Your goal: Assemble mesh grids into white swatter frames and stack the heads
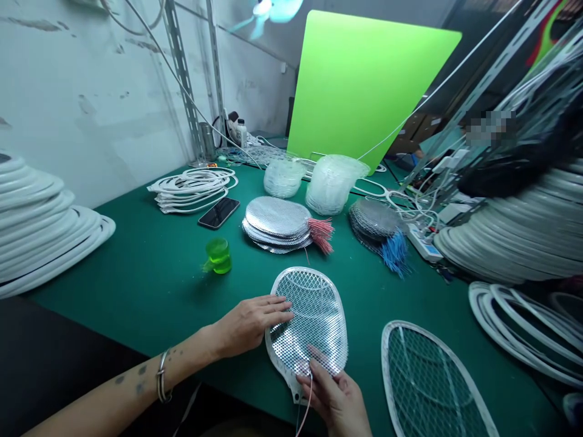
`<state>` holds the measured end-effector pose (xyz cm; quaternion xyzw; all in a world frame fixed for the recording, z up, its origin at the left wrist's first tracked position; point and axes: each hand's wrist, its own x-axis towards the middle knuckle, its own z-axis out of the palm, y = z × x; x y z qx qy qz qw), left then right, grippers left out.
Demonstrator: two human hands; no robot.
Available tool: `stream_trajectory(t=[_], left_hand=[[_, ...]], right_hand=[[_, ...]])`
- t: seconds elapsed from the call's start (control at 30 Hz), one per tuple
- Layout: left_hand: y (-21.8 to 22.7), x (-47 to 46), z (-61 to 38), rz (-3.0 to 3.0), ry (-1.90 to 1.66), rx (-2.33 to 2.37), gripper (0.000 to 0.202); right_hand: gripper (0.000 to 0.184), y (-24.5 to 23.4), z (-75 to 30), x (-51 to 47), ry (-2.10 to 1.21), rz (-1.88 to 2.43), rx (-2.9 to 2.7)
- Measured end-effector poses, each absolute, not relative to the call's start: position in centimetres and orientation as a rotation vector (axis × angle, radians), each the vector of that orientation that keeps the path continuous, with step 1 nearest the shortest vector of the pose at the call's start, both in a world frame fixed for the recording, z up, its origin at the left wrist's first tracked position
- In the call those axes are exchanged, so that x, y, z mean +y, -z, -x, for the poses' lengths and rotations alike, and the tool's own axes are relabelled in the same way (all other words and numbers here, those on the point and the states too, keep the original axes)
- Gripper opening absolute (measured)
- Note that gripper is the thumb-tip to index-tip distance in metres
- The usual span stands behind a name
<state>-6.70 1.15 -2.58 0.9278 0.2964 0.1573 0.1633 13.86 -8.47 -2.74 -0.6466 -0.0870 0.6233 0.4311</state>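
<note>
A silvery perforated metal mesh sheet [314, 315] lies in a white racket-shaped frame [345, 315] at the table's front edge. My left hand [255, 318] rests flat on the mesh's left side, fingers stretched out. At the lower right, my right hand [337, 391] pinches the lower part of the mesh between thumb and fingers; some fingertips are hidden. A thin pink wire [310, 403] hangs down beside its fingers. To the right lies another white frame with netting [432, 376]. Beyond is a stack of silvery mesh sheets [277, 217] with pink wire ends [321, 233].
A dark mesh stack [376, 218] with blue wires [394, 252] sits farther right. Around the green table [155, 267] are a phone [219, 213], a green roll-like object [218, 255], white frame stacks [40, 230], clear plastic stacks [332, 185] and a power strip [423, 243].
</note>
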Motion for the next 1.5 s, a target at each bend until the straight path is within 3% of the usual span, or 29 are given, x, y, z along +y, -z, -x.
stream_trajectory(t=[0.27,0.47,0.73,0.97,1.13,1.23,1.3,1.4,1.5], left_hand=[[1.5,2.2,1.9,-2.363,-0.491,1.095,0.044],[3.5,3.5,-1.9,-2.354,-0.309,1.233,0.063],[4.5,3.6,-2.9,-2.341,-0.285,1.336,0.066],[4.0,3.0,-3.6,-2.403,-0.247,1.462,0.062],[5.1,2.7,-3.7,-2.520,-0.288,1.518,0.060],[5.5,2.7,-3.8,-2.563,-0.306,1.548,0.059],[5.7,2.7,-3.9,-2.578,-0.316,1.560,0.059],[5.9,2.8,-3.9,-2.593,-0.323,1.571,0.058],[6.0,2.8,-3.7,-2.621,-0.297,1.556,0.057]], right_hand=[[0.069,3.2,-13.7,-8.2,-1.564,1.611,-0.175],[0.070,3.0,-14.0,-8.1,-1.616,1.601,-0.169],[0.081,3.4,-14.5,-7.9,-1.691,1.580,-0.177],[0.048,1.6,-14.6,-9.0,-1.697,1.494,-0.304],[0.047,0.4,-17.0,-10.9,-1.797,1.553,-0.329],[0.045,0.0,-18.8,-11.4,-1.830,1.670,-0.634],[0.043,-0.2,-19.5,-10.8,-1.606,1.800,-1.061],[0.041,0.0,-19.7,-8.4,-0.895,1.787,-1.782],[0.066,1.5,-19.2,-5.4,-0.418,1.485,-2.339]])
